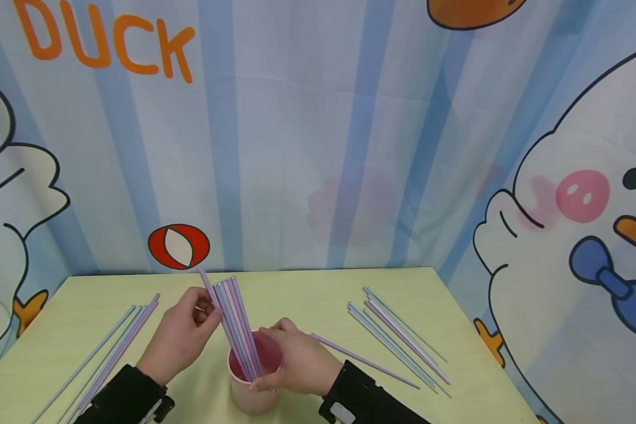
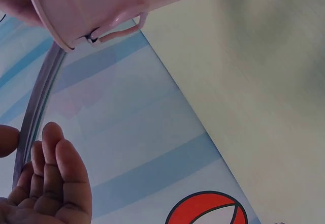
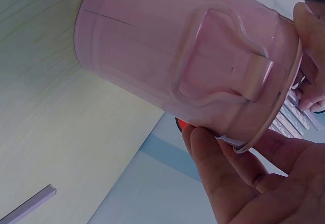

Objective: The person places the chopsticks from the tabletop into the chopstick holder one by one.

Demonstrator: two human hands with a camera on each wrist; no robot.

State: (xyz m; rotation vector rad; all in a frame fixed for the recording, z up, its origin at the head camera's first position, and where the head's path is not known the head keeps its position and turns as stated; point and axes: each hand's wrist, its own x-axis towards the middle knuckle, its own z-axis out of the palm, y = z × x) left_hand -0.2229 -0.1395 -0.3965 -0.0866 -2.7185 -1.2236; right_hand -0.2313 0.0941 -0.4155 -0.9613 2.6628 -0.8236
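Note:
A pink cup (image 1: 254, 400) with a side handle (image 3: 223, 56) stands at the table's front middle, holding a bundle of lilac, pink and bluish straws (image 1: 238, 330). My right hand (image 1: 302, 356) grips the cup's rim, with the thumb at the front. Left of the bundle, my left hand (image 1: 185, 333) pinches a purple straw (image 1: 206, 282) that leans apart from the others. Its lower end is hidden. In the left wrist view, straws (image 2: 30, 117) pass between the thumb and curled fingers.
Several straws (image 1: 119, 335) lie on the table's left side. Another loose group (image 1: 403, 341) lies at the right, with one purple straw (image 1: 365, 360) nearer the cup. A striped curtain (image 1: 297, 147) with cartoon prints hangs behind the pale yellow table (image 1: 318, 288).

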